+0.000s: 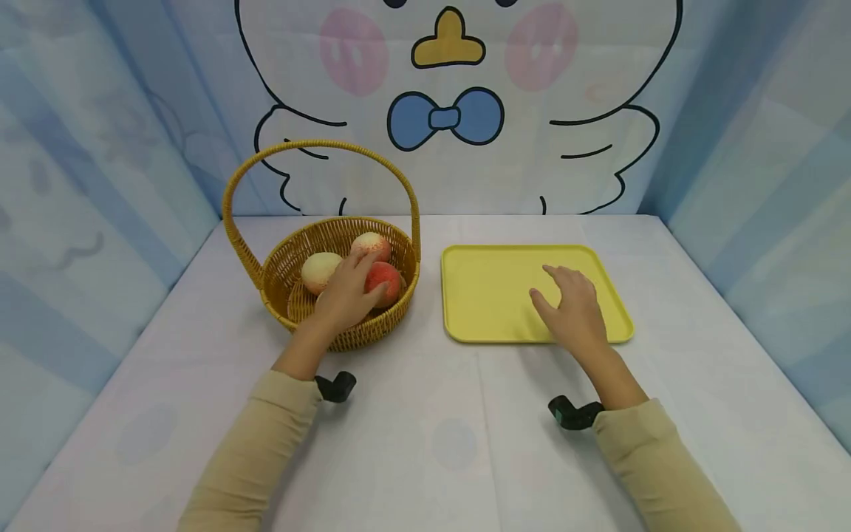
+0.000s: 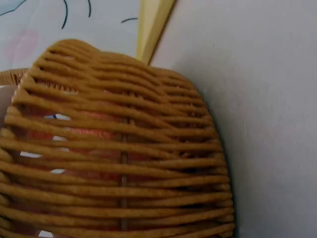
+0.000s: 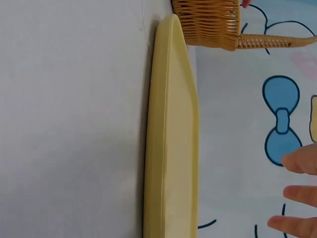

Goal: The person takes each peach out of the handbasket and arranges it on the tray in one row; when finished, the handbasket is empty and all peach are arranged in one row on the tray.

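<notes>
One printed backdrop [image 1: 518, 174] (behind basket handle [image 1: 319, 143])

Left of centre in the head view, the left hand [image 1: 346, 292] covers part of the red fruit [image 1: 387, 278], and the right-wrist frame's right edge cuts off the right hand [image 3: 303, 195].

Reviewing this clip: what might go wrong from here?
The left hand is in among round fruits lying close together, so it might nudge the red fruit or the pale fruit and set it rolling.

The right hand is over the tray, not steadying the basket; a bump against its tall handle could shift or tip it.
</notes>
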`<act>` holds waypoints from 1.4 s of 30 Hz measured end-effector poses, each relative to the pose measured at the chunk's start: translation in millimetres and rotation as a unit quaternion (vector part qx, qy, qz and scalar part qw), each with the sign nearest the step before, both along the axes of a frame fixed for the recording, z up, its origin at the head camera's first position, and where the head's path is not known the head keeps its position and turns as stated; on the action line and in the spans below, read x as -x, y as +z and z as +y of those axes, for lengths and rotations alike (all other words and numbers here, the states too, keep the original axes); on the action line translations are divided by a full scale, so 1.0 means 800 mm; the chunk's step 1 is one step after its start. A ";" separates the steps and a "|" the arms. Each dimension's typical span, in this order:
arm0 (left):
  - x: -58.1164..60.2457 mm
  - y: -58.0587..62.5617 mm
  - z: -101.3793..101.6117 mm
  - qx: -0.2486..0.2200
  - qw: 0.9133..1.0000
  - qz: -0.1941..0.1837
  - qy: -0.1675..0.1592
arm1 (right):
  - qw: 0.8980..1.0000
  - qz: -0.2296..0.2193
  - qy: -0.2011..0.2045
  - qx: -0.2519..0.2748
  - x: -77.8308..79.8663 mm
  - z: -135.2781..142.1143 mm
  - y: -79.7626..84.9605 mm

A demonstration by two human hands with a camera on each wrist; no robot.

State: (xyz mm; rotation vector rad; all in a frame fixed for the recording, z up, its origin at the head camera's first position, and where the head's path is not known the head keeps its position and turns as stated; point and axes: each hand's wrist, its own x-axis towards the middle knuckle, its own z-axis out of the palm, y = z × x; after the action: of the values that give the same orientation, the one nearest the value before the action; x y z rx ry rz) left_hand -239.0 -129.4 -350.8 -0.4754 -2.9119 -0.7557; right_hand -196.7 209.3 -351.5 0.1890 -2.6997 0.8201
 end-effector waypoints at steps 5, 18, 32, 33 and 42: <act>0.008 0.000 -0.004 -0.019 0.999 -0.015 -0.022 | 0.997 0.030 -0.031 0.065 -0.002 0.027 0.001; 0.030 0.013 0.003 0.027 0.995 -0.084 -0.053 | 0.969 -0.036 -0.183 0.161 0.027 0.158 -0.066; 0.044 0.029 0.014 0.098 0.987 -0.112 -0.061 | 0.934 -0.171 -0.234 0.209 0.006 0.176 -0.068; 0.045 0.028 0.014 0.101 0.986 -0.114 -0.063 | 0.929 -0.178 -0.233 0.225 -0.001 0.171 -0.062; 0.043 0.036 0.012 0.120 0.983 -0.124 -0.066 | 0.896 -0.208 -0.250 0.302 -0.014 0.158 -0.055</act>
State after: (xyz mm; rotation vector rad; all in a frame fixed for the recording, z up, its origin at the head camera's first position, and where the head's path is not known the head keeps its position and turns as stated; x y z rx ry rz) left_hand -273.6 -120.1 -321.7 -0.6460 -3.2527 -0.5109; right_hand -185.9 335.7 -395.6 -0.8707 -2.4822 1.5849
